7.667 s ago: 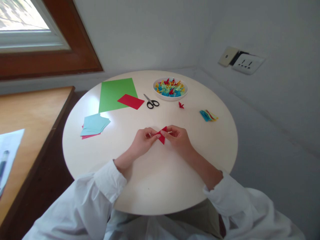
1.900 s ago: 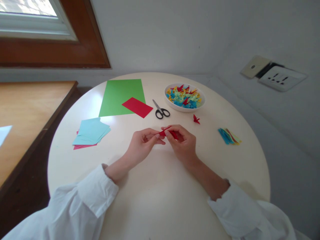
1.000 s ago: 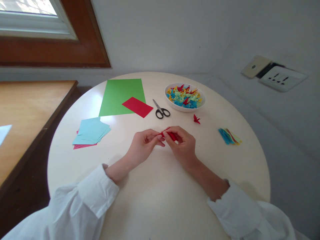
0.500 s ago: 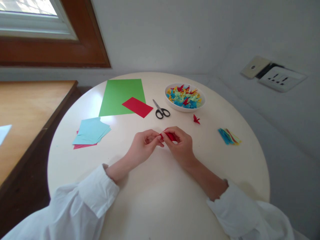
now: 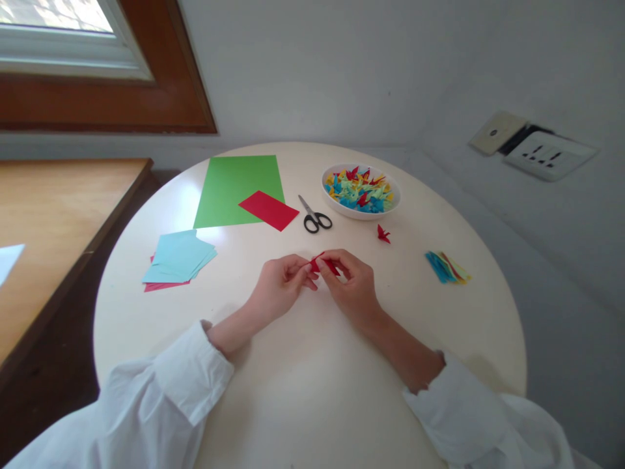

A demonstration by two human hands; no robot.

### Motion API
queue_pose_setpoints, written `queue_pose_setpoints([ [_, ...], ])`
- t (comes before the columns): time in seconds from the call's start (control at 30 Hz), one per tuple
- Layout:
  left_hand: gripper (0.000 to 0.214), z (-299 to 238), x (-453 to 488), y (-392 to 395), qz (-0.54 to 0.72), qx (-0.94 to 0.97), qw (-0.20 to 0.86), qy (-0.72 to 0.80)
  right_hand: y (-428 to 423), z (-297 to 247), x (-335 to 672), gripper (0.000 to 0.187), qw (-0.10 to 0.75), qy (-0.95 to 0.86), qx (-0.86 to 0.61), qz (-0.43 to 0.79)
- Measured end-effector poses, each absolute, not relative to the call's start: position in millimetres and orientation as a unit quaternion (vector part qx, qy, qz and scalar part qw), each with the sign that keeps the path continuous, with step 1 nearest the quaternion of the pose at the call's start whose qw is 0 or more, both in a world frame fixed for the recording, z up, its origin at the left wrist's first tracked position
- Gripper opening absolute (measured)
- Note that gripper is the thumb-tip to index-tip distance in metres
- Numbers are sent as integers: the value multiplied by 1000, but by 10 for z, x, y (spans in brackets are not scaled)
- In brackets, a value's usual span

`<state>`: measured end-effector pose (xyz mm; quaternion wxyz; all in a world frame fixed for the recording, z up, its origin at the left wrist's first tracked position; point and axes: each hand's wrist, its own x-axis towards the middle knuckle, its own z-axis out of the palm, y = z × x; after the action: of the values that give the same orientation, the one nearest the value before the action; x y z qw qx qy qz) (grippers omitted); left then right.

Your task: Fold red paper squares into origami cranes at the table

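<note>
A small folded piece of red paper (image 5: 315,264) is pinched between both hands above the middle of the round white table (image 5: 312,391). My left hand (image 5: 282,281) grips its left end with thumb and fingers. On its right side, my right hand (image 5: 352,280) is closed on the same paper, hiding part of it. Beyond the hands lie scissors (image 5: 316,220) with black handles and a red paper rectangle (image 5: 268,210), which overlaps a green sheet (image 5: 239,185). One red paper crane (image 5: 383,234) rests to the right, past my right hand.
A white bowl (image 5: 361,215) full of colourful paper cranes stands at the back right. Light blue paper squares (image 5: 178,257) lie at left over some red ones. Blue and yellow folded strips (image 5: 446,267) are at right. A wooden table (image 5: 68,202) stands beyond the left edge.
The fingers of both hands have shifted slightly on the red paper, and a little more of it shows between them. Everything on the table stays in place.
</note>
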<state>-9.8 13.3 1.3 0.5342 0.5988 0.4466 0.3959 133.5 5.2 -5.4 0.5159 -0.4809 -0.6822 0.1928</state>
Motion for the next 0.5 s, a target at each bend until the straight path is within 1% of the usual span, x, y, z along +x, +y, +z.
queue_pose_setpoints([
  [0.23, 19, 12, -96, 123, 383, 633, 496, 454, 56, -52, 1318, 7, 509, -679, -501, 166],
  [0.5, 18, 19, -90, 116, 401, 613, 513, 448, 41, -47, 1299, 6, 512, -680, -495, 175],
])
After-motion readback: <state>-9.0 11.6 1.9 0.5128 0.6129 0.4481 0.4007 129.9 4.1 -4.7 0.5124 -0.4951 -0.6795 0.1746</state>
